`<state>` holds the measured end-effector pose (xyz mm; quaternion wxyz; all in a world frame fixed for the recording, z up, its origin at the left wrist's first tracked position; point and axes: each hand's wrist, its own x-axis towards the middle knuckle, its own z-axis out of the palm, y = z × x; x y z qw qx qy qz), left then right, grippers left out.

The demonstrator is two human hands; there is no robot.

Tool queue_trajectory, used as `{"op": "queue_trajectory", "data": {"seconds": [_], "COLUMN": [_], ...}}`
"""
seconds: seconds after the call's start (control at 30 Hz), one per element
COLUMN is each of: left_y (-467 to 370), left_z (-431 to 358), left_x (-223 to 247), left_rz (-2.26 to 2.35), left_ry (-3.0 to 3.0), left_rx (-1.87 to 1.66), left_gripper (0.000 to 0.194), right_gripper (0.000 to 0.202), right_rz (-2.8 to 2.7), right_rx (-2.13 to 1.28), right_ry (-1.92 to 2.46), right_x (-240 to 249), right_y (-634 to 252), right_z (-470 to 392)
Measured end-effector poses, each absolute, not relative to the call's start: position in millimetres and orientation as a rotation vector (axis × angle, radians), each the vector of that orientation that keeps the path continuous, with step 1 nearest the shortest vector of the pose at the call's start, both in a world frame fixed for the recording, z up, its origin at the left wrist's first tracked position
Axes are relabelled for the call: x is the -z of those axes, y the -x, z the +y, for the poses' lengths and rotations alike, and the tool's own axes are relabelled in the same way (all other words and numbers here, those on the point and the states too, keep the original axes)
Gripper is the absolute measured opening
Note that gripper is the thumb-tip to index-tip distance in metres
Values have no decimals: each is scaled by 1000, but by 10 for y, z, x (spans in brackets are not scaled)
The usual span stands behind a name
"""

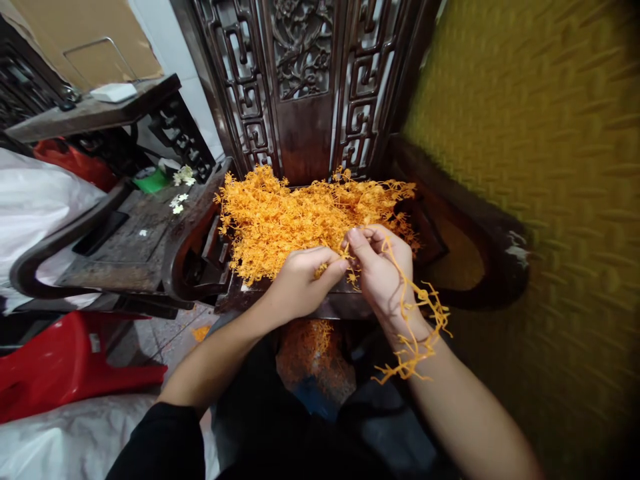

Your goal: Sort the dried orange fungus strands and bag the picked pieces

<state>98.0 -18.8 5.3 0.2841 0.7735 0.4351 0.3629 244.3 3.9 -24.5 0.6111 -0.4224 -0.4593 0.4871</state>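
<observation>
A heap of orange, branching plastic sprigs [290, 220] covers the seat of a dark carved wooden chair [305, 137]. Just over the heap's front edge, my left hand [300, 283] is closed, thumb and fingers pinching the end of an orange piece. My right hand [385, 270] meets it fingertip to fingertip, closed on the same spot. From the right hand a thin orange sprig [437, 313] with knobbly joints and small prongs trails back across the wrist. Exactly where the pieces join between my fingertips is too small to make out.
At right stands a yellow-green textured surface [525, 133]. To the left are another wooden chair [115, 253] with green tape [151, 180] and pale flower pieces [179, 203], a red plastic stool [70, 360] and white sacks [45, 193]. Below my hands sits a container [315, 360] with orange bits.
</observation>
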Motion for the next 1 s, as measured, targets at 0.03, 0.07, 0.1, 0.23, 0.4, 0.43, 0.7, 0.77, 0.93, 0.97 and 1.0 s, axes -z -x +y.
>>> {"op": "queue_trajectory", "data": {"seconds": [0.03, 0.07, 0.1, 0.23, 0.4, 0.43, 0.7, 0.77, 0.93, 0.97, 1.0], "left_y": [-985, -990, -997, -1032, -1042, -1045, -1123, -1128, -1140, -1153, -1171], "left_z": [-202, -225, -257, -411, -272, -211, -91, -84, -94, -134, -191], "left_x": [-82, -115, -151, -275, -164, -119, 7, 18, 35, 31, 23], "left_rz": [1157, 1157, 1133, 726, 846, 921, 1066, 1075, 1119, 1113, 1070], "left_ry": [-2017, -1965, -1924, -1955, -2075, -2059, -2018, -2018, -2122, -2155, -2201], "left_rx": [-956, -953, -944, -796, -969, -1033, -1202, -1251, -1327, -1320, -1292], "left_gripper": [34, 34, 33, 26, 25, 24, 21, 20, 28, 29, 29], "right_gripper": [32, 33, 34, 44, 37, 36, 29, 29, 34, 34, 36], "right_rz": [-1058, -1049, -1021, -738, -605, -633, -589, -599, -654, -662, -670], "right_rx": [-1117, -1112, -1109, -1104, -1271, -1353, -1547, -1574, -1523, -1483, -1447], "right_ry": [978, 979, 973, 914, 758, 715, 637, 641, 746, 755, 762], "right_x": [240, 237, 236, 244, 199, 195, 251, 250, 284, 305, 329], "right_y": [-2431, -2431, -2450, -2709, -2770, -2694, -2285, -2275, -2238, -2263, -2312], "right_z": [42, 60, 96, 350, 351, 300, 155, 149, 106, 132, 179]}}
